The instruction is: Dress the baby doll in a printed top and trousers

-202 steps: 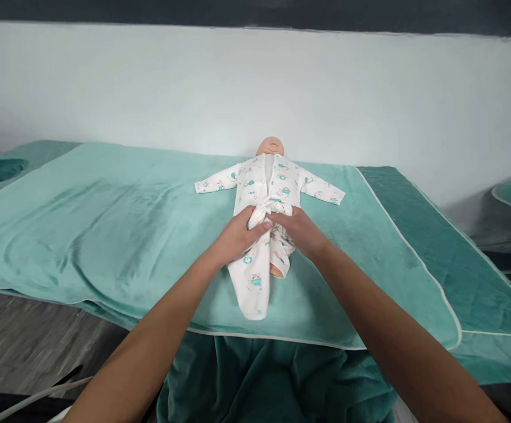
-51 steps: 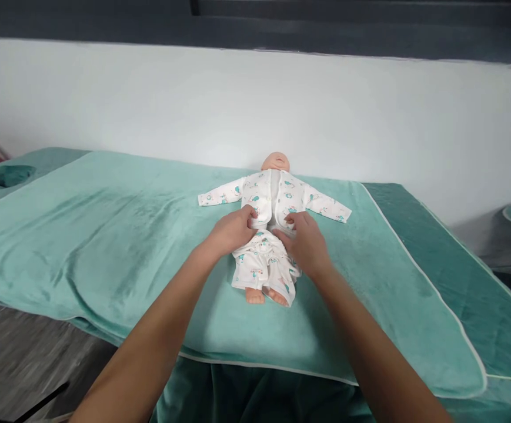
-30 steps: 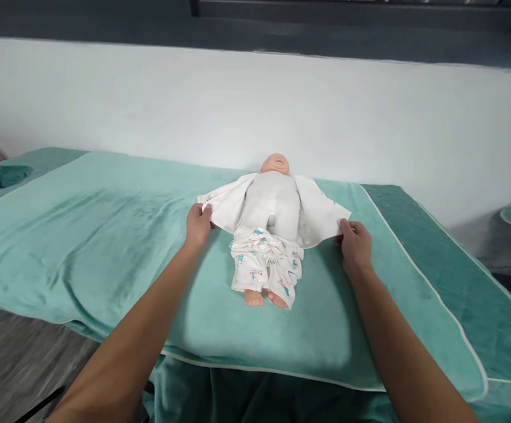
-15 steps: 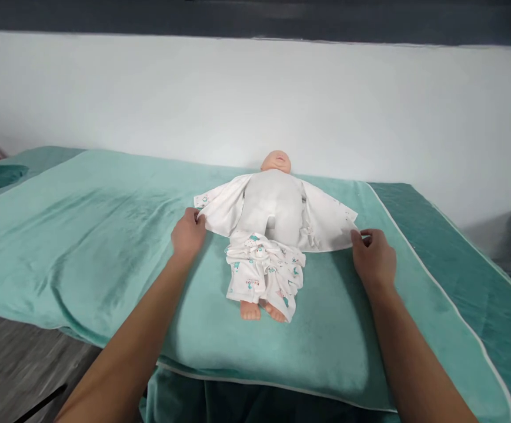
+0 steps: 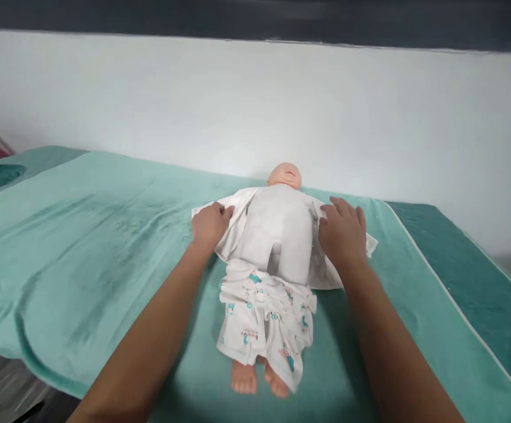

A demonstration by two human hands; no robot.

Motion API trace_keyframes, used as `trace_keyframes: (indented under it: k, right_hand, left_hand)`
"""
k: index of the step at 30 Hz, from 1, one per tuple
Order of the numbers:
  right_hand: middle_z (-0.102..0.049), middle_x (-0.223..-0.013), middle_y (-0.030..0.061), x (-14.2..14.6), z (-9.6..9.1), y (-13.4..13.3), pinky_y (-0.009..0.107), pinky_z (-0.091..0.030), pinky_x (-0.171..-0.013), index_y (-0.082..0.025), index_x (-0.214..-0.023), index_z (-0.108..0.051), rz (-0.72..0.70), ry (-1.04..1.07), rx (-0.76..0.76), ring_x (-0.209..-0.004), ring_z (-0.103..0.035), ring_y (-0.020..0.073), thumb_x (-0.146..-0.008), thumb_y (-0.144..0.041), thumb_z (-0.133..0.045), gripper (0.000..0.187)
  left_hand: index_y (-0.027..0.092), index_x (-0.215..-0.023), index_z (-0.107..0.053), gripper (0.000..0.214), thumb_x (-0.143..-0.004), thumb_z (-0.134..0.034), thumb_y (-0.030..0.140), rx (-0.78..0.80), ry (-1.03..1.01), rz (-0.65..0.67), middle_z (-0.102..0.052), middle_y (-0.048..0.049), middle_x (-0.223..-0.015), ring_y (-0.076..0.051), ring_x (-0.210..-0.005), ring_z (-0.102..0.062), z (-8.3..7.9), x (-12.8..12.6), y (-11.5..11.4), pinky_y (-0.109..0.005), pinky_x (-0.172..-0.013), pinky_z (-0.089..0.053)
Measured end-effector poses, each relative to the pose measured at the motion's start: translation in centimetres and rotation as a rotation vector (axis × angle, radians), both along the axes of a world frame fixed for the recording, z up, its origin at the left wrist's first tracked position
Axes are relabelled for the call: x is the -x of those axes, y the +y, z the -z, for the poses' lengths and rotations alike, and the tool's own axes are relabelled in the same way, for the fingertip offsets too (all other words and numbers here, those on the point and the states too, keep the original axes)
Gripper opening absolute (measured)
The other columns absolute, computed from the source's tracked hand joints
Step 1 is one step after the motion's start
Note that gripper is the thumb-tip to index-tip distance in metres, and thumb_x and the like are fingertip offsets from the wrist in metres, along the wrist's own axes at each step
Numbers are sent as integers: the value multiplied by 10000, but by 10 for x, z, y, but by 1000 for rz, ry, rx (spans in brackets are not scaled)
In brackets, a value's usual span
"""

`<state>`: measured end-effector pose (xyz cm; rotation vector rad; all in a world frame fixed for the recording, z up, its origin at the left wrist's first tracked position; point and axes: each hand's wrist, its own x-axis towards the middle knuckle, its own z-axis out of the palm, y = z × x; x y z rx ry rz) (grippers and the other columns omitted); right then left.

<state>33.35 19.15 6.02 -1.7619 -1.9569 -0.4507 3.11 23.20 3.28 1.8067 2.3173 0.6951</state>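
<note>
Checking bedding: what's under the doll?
The opened sleepsuit lies under the doll, on a teal towel. The left hand and right hand rest on its flaps. Beneath the towel is hidden.

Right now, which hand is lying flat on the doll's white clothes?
The right hand, spread flat on the sleepsuit beside the doll. The left hand is instead curled around the opposite flap's edge.

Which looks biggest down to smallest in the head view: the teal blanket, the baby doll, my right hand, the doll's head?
1. teal blanket
2. baby doll
3. right hand, though it is slightly nearer the camera
4. doll's head
</note>
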Motion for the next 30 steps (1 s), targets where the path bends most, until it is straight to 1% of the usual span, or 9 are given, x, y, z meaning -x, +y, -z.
trace_keyframes:
  k: [2, 4, 7, 13, 17, 20, 23, 27, 30]
  right_hand:
    - [-573, -1471, 136, -6, 11, 2, 610, -323, -1171, -194, -1252, -621, -44, 31, 60, -1408, -477, 310, -937, -154, -412, 380]
    - [-567, -1482, 135, -14, 20, 3, 595, -356, -1156, -202, -1333, -573, -84, 91, 101, -1399, -491, 300, -956, -175, -388, 421]
    - [-589, -1456, 160, -22, 26, 8, 575, -368, -1154, -176, -1394, -528, -78, 197, 123, -1369, -523, 292, -993, -232, -348, 443]
    - [-541, -1500, 185, -22, 30, 16, 617, -295, -1182, -162, -1442, -485, -30, 205, 159, -1421, -467, 303, -1022, -375, -353, 488]
    - [-452, -1570, 192, -21, 39, 12, 664, -262, -1174, -177, -1498, -410, -33, 182, 158, -1479, -376, 325, -1020, -433, -348, 546]
    - [-349, -1628, 206, -20, 44, 8, 694, -227, -1173, -150, -1553, -316, -24, 119, 163, -1523, -281, 351, -1002, -415, -367, 613]
    - [-288, -1652, 220, -18, 46, -1, 692, -222, -1176, -118, -1577, -258, -18, 57, 183, -1539, -236, 362, -991, -402, -377, 662]
    - [-296, -1651, 212, -20, 48, -26, 670, -218, -1193, -111, -1573, -283, -5, 21, 165, -1548, -229, 345, -1007, -393, -351, 636]
    - [-322, -1643, 202, -23, 48, -43, 648, -220, -1207, -109, -1556, -329, 20, 21, 146, -1549, -244, 327, -995, -269, -345, 583]
  left_hand:
    - [234, -884, -672, 361, -927, -483, 539, -28, -67, 22, -758, -93, -931, -288, -911, -677, 0, 4, 4, -342, -715, -427]
    - [230, -898, -661, 342, -942, -457, 501, -134, -141, 16, -755, -70, -929, -252, -894, -667, 0, 11, 7, -316, -705, -417]
    - [219, -904, -646, 342, -957, -432, 481, -230, -214, -57, -747, -60, -901, -225, -861, -651, 0, 20, 12, -299, -718, -423]
    - [239, -1018, -646, 307, -944, -477, 484, -63, -72, -179, -744, -128, -996, -320, -945, -671, 4, 27, 10, -371, -751, -447]
    - [239, -1049, -643, 371, -958, -429, 528, 9, -10, -198, -740, -164, -997, -364, -943, -678, 7, 34, -5, -413, -744, -461]
    - [232, -1049, -648, 414, -970, -385, 542, 45, 30, -209, -741, -172, -989, -366, -945, -683, 7, 43, -18, -413, -738, -467]
    - [223, -1075, -646, 440, -983, -353, 537, 72, 73, -212, -743, -180, -980, -362, -949, -687, 6, 48, -30, -408, -734, -467]
    - [224, -1091, -634, 456, -993, -324, 543, 98, 92, -213, -735, -179, -973, -361, -932, -688, 7, 49, -43, -413, -728, -462]
    - [226, -1079, -623, 382, -995, -354, 485, 2, 103, -182, -723, -167, -1053, -355, -979, -675, 9, 45, -49, -411, -738, -465]
